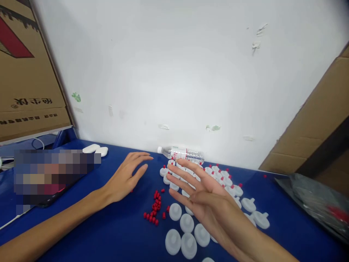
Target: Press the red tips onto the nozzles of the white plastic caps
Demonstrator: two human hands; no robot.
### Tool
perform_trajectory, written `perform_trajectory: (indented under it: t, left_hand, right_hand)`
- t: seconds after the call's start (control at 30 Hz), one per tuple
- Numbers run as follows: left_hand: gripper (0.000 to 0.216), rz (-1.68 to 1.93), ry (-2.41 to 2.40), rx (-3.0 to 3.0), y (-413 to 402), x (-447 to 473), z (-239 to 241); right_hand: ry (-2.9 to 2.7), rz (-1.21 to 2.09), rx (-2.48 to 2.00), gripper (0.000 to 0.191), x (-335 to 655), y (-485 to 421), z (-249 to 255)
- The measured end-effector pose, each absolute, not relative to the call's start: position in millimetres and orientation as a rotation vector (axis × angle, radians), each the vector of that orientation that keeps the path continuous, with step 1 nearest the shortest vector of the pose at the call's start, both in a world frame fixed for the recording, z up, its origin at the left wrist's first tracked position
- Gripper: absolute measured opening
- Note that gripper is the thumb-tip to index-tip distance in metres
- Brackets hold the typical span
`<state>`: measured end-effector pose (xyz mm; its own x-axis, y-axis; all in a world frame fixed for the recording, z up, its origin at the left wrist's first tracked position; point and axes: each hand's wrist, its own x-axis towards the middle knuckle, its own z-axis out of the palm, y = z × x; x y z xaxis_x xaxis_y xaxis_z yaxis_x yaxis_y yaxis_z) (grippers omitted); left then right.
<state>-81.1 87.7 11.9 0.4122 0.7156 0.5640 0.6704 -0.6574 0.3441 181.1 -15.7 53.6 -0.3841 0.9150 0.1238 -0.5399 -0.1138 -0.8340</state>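
Note:
My left hand hovers over the blue table, fingers apart, with nothing in it. To its right lies a loose cluster of small red caps. My right hand is spread open above many round white plastic discs with a stub in the middle, and it hides part of them. Bare white discs lie nearest to me, below the right hand. Farther back, several white discs carry red caps on their stubs. Neither hand appears to grip anything.
A clear plastic bottle lies on its side against the white wall. At left are a blurred-out device and a white earbud case. A grey plastic bag sits at right. Cardboard stands on the left, more at right.

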Motion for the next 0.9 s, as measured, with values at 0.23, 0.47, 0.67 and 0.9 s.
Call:
perform_trajectory:
  t: [0.23,0.47,0.67,0.9]
  left_hand:
    - [0.051,0.544,1.114,2.703,70,-73,-2]
    - [0.049,0.527,0.968,2.801,73,-73,-4]
    - [0.041,0.753,0.98,2.804,78,-72,-2]
    - [0.035,0.905,1.08,2.738,90,-75,0]
  right_hand:
    - [-1.13,1.764,-0.343,0.066,182,-15,50]
    - [-1.189,1.756,-0.292,0.065,178,-16,50]
    - [-1.157,1.788,-0.299,0.062,175,-20,49]
    - [-1.04,1.898,-0.32,0.06,172,-24,54]
